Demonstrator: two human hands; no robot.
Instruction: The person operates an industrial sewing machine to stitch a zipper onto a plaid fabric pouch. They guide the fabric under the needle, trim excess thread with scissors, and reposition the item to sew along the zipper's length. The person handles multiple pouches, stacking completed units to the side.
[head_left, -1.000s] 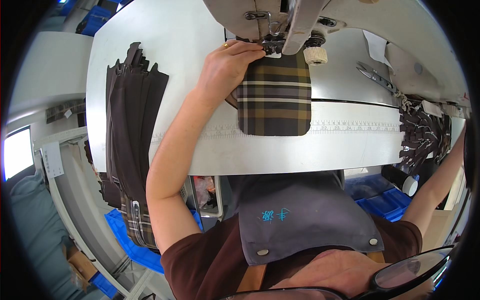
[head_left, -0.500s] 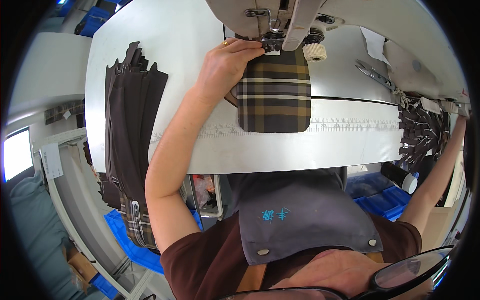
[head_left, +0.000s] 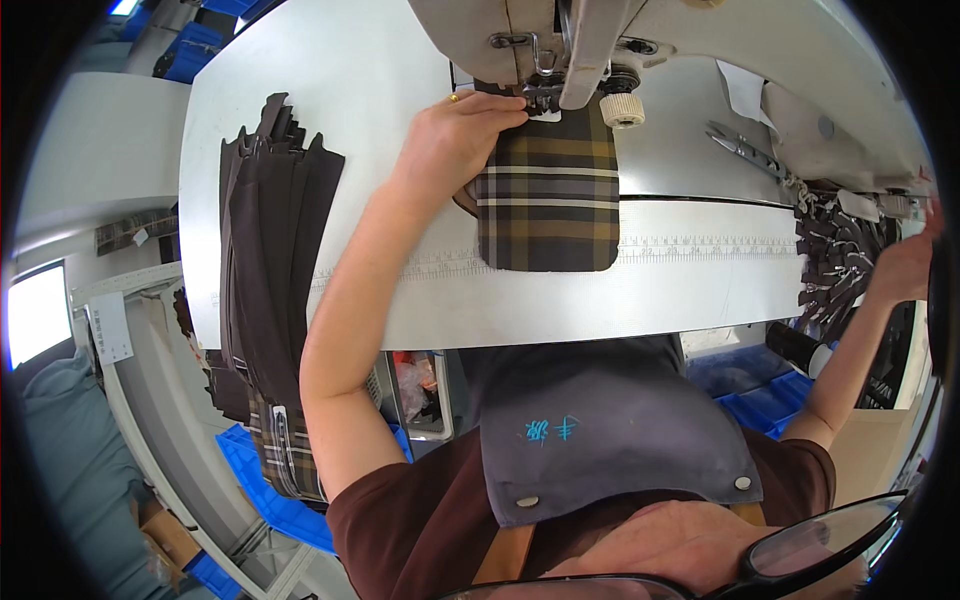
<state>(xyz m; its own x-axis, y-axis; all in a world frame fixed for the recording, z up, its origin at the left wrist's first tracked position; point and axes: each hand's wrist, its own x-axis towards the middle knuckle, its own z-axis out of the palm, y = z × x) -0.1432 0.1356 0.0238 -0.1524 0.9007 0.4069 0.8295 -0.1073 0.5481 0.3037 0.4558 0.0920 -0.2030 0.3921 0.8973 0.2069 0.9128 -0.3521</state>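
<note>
A brown, black and tan plaid fabric panel (head_left: 550, 210) with rounded near corners lies on the white table, its far end under the presser foot (head_left: 542, 98) of a sewing machine (head_left: 490, 40). My left hand (head_left: 455, 140) is at the panel's far left edge, fingers pressed together and tips right beside the foot. A strip of brown edging shows under my left wrist. Far to the right, my right hand (head_left: 905, 268) is beside a bunch of dark zipper pieces (head_left: 840, 260); its fingers fade into the dark rim of the view.
Long dark zipper strips (head_left: 270, 240) are heaped at the table's left, hanging over its front edge toward a blue bin (head_left: 260, 500). Metal thread snips (head_left: 745, 150) lie right of the machine head. A black bottle (head_left: 795, 345) stands below the right table edge.
My right hand has come down and into view at the right rim, where mostly the forearm showed before. My left hand and the plaid panel stay at the foot; the whole view has shifted slightly.
</note>
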